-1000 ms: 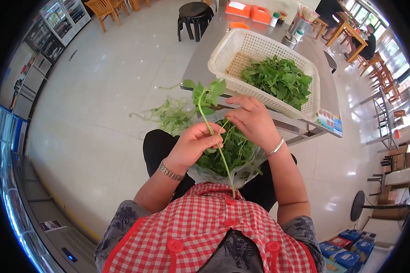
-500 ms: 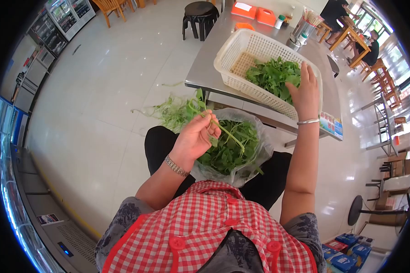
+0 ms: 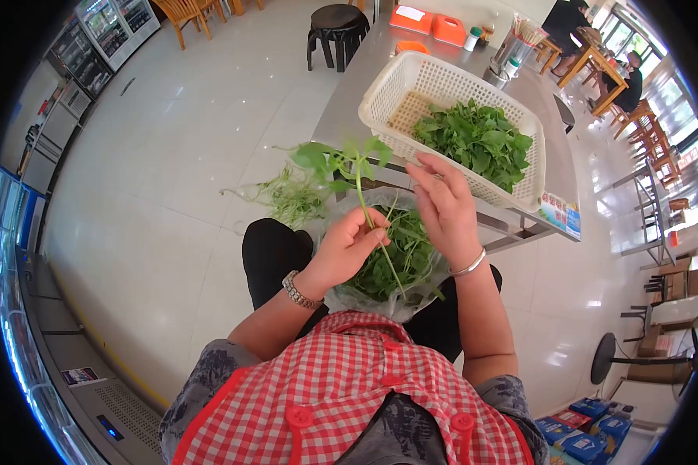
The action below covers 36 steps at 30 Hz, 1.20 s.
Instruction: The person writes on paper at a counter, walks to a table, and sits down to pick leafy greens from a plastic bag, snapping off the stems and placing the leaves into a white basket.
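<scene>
Stem (image 3: 361,195) with a leafy top is pinched between the thumb and fingers of the left hand (image 3: 353,246), above the open plastic bag (image 3: 357,301). Its long axis runs away from the person's body and a little to the left: the leafy top points toward the worktop (image 3: 343,112), and the bare lower end points back toward the lap, over the greens (image 3: 402,263) in the bag. It bends slightly near the leaves.

The right hand (image 3: 448,209) has just come back from the basket (image 3: 399,143) and is now raised beside the stem, its fingers extended and loosely bent. It seems free of any leaf, though its palm side is partly hidden. Both hands are thus close to the stem again, with only the left one gripping it.

Farther out, picked leaves (image 3: 481,143) lie heaped in the basket on the worktop, and pale, thin stalks (image 3: 293,195) lie on the floor (image 3: 186,147).
</scene>
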Available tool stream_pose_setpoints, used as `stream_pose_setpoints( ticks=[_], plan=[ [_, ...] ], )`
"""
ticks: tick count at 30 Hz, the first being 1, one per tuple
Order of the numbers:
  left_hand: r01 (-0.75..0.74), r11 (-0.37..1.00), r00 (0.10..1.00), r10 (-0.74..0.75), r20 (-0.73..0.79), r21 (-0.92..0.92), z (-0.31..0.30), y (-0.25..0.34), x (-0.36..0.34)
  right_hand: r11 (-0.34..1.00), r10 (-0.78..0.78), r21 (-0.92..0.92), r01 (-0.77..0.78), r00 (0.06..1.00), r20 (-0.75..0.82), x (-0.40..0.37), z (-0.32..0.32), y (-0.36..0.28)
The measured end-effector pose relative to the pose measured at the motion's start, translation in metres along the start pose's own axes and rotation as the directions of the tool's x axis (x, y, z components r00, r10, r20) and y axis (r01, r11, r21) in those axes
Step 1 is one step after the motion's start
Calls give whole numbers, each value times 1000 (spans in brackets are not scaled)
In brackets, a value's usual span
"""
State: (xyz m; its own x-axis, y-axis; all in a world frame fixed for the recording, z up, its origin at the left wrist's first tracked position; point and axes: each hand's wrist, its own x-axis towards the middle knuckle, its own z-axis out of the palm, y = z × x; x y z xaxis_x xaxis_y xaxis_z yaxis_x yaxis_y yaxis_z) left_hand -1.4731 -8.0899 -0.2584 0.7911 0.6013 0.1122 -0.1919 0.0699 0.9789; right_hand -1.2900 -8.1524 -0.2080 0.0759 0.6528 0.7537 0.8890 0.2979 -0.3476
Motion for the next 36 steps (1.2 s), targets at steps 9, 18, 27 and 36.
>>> stream_pose_setpoints(
  ticks=[9,18,27,36],
  plan=[
    [-28,916,990,-30,139,401,-2,4,-11,973,-156,-168,158,987,27,15,-3,-4],
    [85,992,995,-80,-51,93,-4,19,-7,975,-121,-145,166,953,279,-6,2,-5],
    [-116,826,992,73,100,552,-22,27,4,947,-40,276,-166,790,612,-23,-1,-7],
    [233,950,967,-249,56,207,-27,26,1,586,456,584,-562,824,336,-26,-20,17]
  ],
)
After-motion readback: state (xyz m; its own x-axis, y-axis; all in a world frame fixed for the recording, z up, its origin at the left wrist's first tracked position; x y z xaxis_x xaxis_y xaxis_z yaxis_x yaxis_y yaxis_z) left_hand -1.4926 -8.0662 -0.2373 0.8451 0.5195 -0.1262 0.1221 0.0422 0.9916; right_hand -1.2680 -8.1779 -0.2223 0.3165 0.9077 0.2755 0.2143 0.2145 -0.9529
